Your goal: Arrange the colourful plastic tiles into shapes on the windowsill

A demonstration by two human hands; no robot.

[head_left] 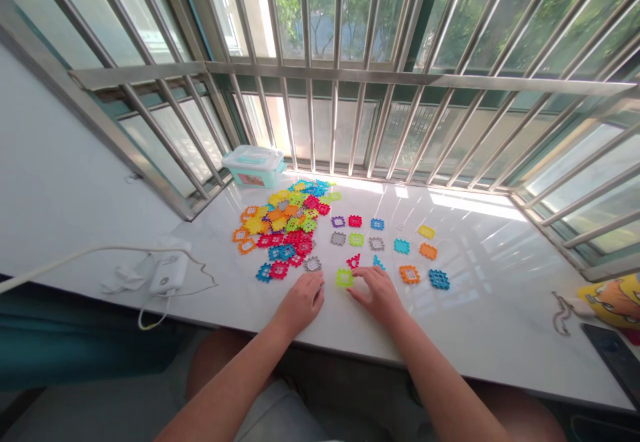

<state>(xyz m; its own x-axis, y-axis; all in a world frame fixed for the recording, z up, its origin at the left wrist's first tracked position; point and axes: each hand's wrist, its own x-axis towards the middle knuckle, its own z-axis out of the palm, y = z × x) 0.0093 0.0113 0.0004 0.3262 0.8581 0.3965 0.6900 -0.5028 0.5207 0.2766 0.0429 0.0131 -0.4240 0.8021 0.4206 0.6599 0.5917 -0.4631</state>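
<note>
My right hand (379, 290) is at a lime-green square frame tile (345, 278) that lies flat on the white table. Its thumb and index finger are apart, with the fingertips at the tile's right edge. My left hand (301, 303) rests to the left of that tile, fingers curled together; whether anything is inside them is hidden. Just beyond it lies a grey square tile (313, 264). A red triangular tile (354, 261) and a blue triangular tile (379, 263), partly covered by my right fingers, lie beyond the green one.
A heap of colourful notched tiles (280, 219) spreads at left centre. Loose tiles lie in rough rows to the right, including an orange one (409, 274) and a dark blue stack (439, 279). Behind stands a lidded box (254, 166). A white power strip (170, 272) and a phone (613, 355) flank the table.
</note>
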